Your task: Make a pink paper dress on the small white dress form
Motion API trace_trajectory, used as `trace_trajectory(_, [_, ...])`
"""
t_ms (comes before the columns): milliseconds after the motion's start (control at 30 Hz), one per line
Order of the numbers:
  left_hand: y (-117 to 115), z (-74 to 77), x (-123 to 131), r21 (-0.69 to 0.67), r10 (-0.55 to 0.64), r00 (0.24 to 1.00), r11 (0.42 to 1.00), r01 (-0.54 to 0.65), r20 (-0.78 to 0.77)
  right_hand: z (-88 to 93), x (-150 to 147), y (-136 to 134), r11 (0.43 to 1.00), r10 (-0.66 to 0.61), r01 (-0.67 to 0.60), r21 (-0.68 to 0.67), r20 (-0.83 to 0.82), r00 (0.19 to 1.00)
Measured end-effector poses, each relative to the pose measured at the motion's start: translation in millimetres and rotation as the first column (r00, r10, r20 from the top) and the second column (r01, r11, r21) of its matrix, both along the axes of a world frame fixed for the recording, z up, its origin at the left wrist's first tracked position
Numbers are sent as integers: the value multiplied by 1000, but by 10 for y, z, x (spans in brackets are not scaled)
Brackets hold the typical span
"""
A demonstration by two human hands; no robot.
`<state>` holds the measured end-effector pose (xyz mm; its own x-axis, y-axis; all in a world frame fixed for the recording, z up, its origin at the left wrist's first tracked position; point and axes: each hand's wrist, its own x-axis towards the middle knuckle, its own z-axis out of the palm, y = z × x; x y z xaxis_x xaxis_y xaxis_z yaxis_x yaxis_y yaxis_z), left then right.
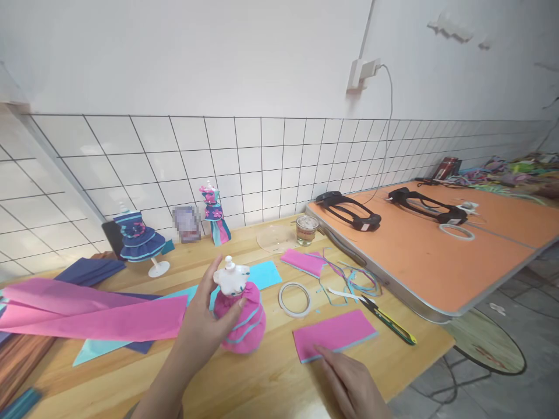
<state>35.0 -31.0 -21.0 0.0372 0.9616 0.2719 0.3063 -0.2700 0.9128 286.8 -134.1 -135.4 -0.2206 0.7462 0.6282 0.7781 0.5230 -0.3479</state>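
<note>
My left hand (207, 317) is wrapped round a small white mannequin (232, 279) wearing a puffy pink dress (244, 323) with light blue bands. The mannequin stands upright. At the near edge of a flat pink paper strip (336, 333) with a light blue border, my right hand (347, 378) has its fingers drawn together, with fingertips on the strip. Whether the thumb is under the paper is hidden. A ring of white tape (295, 299) lies between the mannequin and the strip. Yellow-handled snips (395, 324) rest right of the strip.
Pink paper (109, 317) and blue sheets lie left. Two dressed mannequins, one navy (142, 238), one slim (213, 212), stand at the back. A glass (306, 230), a smaller pink piece (303, 262) and thin strips (360, 279) sit beyond. An orange table (423, 250) holds black headsets.
</note>
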Motion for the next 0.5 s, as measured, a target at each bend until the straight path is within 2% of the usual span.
trace_trajectory(133, [68, -65, -160, -10, -67, 997, 998, 68, 26, -88, -92, -22, 998, 33, -33, -51, 0, 999])
trace_trajectory(267, [111, -101, -234, 14, -108, 992, 994, 107, 72, -145, -79, -32, 997, -16, 15, -79, -8, 1000])
trace_trajectory(367, [172, -77, -209, 69, -122, 979, 991, 112, 165, -156, -74, -36, 997, -32, 33, -75, 4, 999])
trace_trajectory(500, [305, -57, -95, 160, -207, 949, 972, 172, 239, -194, -53, -33, 997, -26, 27, -70, 17, 1000])
